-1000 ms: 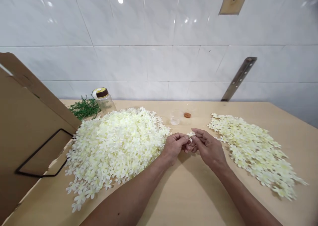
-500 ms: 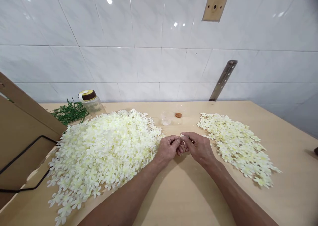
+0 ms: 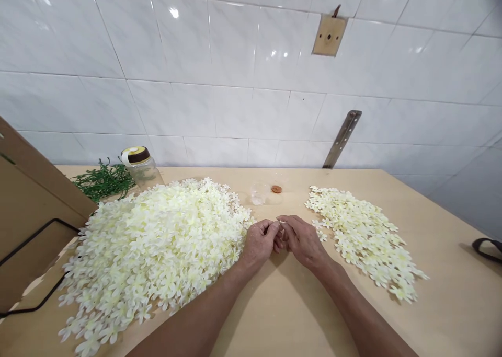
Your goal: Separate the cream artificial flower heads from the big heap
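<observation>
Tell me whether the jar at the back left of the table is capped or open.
Capped. The jar stands upright beside the green sprigs, and its brown and yellow lid sits on its mouth.

Glossy white tiled wall (image 3: 235,59) (light glints on it) behind a pale wooden table (image 3: 294,304).

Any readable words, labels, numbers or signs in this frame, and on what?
None can be read.
Jar lid: a pale patch on top, too blurred to tell if it is print.
Cardboard box, wall plate, table: no lettering visible.
</observation>
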Available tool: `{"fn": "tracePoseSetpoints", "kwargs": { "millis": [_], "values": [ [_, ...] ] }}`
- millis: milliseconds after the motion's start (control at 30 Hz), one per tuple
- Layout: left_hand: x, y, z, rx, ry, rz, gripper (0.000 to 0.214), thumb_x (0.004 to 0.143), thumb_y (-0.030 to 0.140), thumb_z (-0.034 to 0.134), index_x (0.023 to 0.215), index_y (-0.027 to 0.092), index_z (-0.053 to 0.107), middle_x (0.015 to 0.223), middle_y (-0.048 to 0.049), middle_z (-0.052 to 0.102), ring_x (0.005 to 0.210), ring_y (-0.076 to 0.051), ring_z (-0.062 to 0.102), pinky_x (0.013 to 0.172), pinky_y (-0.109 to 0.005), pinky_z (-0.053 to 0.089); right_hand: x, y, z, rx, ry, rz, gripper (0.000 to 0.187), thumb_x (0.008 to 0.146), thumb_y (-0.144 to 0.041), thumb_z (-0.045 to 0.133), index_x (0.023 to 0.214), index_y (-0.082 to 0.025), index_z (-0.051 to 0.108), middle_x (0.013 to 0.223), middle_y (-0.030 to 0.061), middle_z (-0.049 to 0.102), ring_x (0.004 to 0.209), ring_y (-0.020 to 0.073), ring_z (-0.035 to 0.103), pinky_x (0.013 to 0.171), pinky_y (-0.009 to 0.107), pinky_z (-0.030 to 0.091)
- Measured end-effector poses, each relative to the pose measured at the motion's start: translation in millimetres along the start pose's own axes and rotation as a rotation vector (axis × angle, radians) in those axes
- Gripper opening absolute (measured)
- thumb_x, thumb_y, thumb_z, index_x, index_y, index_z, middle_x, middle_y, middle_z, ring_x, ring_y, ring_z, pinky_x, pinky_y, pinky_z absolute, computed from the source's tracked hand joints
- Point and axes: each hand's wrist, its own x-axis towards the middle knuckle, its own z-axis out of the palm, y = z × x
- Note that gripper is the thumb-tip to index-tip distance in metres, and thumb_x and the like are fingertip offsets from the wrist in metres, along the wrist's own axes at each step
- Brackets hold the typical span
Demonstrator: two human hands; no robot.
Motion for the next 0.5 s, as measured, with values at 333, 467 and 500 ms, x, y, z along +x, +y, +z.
{"fn": "tracePoseSetpoints", "kwargs": {
  "millis": [333,467,500],
  "values": [
    [-1,1,1.5,-0.009,0.010,0.008,0.039,0.087,0.055,0.052,0.069,0.020,0.051,0.048,0.0009,0.058,0.041,-0.013,0.055,0.043,-0.024,0.043,3,-33,-15,0.306,-0.263,0.078,0.040,0.101,-0.044,0.036,0.077,-0.022,0.060,0.064,-0.0002,0.064,0.060,0.0157,0.060,0.063,0.027,0.050],
    [-1,-1,3.2,-0.002,0.072,0.004,0.034,0.085,0.052,0.056,0.075,0.020,0.053,0.048,0.0025,0.058,0.040,-0.013,0.055,0.040,-0.023,0.042,2,-19,-13,0.286,-0.221,0.206,0.028,0.095,-0.043,0.048,0.088,-0.023,0.066,0.061,-0.0015,0.066,0.054,0.0161,0.063,0.057,0.026,0.050],
    [0,-2,3.5,-0.022,0.088,-0.004,0.032,0.084,0.051,0.057,0.077,0.020,0.053,0.053,0.0020,0.061,0.041,-0.013,0.056,0.039,-0.023,0.042,1,-14,-12,0.263,-0.206,0.229,0.027,0.095,-0.043,0.048,0.089,-0.024,0.066,0.058,-0.0022,0.065,0.051,0.0159,0.062,0.055,0.026,0.050]
  ]
}}
